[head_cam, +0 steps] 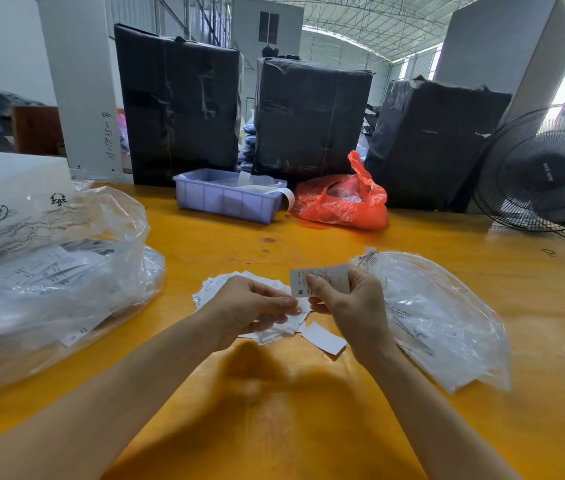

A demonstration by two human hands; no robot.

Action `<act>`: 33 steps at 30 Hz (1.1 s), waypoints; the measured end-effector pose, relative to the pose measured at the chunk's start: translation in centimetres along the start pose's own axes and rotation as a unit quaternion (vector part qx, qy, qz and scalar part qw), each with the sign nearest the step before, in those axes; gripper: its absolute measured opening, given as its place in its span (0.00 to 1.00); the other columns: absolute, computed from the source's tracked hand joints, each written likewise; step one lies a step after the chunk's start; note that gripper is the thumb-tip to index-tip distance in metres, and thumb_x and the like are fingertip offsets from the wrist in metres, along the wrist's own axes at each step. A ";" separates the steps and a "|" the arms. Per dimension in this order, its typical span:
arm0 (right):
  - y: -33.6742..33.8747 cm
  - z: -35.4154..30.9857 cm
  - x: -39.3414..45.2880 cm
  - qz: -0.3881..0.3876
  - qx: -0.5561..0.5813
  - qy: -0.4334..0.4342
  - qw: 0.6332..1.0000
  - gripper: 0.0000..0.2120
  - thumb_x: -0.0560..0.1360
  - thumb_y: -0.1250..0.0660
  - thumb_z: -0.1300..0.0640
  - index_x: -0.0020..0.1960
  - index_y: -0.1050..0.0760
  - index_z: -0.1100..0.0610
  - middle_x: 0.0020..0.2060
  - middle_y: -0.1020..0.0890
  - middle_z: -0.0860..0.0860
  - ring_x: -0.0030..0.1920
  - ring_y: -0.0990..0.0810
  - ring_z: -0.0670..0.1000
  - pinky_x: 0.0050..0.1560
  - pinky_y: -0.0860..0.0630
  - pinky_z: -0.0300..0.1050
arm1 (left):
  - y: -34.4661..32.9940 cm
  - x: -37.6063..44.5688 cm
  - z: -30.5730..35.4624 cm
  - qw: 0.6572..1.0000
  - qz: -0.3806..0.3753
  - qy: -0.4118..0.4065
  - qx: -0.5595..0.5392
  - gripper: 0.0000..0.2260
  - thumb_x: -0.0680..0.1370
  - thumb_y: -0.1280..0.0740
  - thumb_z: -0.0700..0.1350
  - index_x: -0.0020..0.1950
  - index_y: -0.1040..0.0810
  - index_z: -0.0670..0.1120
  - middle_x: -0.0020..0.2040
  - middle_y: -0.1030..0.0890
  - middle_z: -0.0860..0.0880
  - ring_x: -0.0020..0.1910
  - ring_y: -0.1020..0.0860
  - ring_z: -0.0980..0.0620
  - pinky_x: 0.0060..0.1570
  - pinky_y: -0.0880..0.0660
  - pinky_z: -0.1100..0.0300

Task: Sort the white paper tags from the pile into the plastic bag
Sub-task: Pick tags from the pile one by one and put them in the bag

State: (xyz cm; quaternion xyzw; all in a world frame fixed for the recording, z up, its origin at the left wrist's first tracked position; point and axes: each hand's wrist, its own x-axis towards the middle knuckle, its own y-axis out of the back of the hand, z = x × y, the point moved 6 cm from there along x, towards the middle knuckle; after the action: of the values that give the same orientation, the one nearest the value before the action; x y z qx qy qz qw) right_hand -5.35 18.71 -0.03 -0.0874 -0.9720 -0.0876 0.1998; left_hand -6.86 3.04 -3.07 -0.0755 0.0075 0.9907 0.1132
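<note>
1. The glossy yellow wooden tabotop's near half lies bare under both forearms: the yellow wooden tabletop (274, 427) has open room there, and its near edge is cut off by the frame.
2. The left hand (250, 306) hovers low over the scattered pile of white paper tags (274, 327), thumb and fingers curled together as if pinching a tag; whether it actually holds one I cannot tell, since the hand hides much of the pile.
3. One loose white tag (324, 337) lies at the pile's right edge, just beside the right wrist.
4. The right hand (350, 303) is raised above the pile, its grip clenched on a white printed tag marked "M" (319, 280), pinched between thumb and fingers.
5. A flat clear plastic bag with dark print (440, 323) lies just right of that hand, its mouth hard to make out.
6. On the left, a bulky crumpled clear plastic bag of tags (49, 271) crowds the tabletop, cut off at the frame's edge.
7. Farther back sit a lilac plastic bin (225, 199) and a red plastic bag (343, 202), with open tabletop between them and the hands.
</note>
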 end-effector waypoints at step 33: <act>-1.0 0.4 -0.2 -0.126 -0.006 -0.051 0.991 0.06 0.72 0.29 0.65 0.43 0.25 0.66 0.31 0.21 0.56 0.29 0.20 0.50 0.33 0.18 0.46 | 0.6 0.5 -0.2 1.000 0.004 0.017 -0.013 0.12 0.60 0.24 0.45 0.39 0.17 0.41 0.32 0.18 0.45 0.27 0.21 0.56 0.28 0.24 0.66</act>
State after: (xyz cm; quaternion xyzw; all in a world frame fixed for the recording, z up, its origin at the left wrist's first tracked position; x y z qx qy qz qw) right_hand -5.48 17.83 -0.63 0.0298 -0.9837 -0.1133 0.1367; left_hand -7.49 2.53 -3.32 -0.0942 -0.0031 0.9897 0.1077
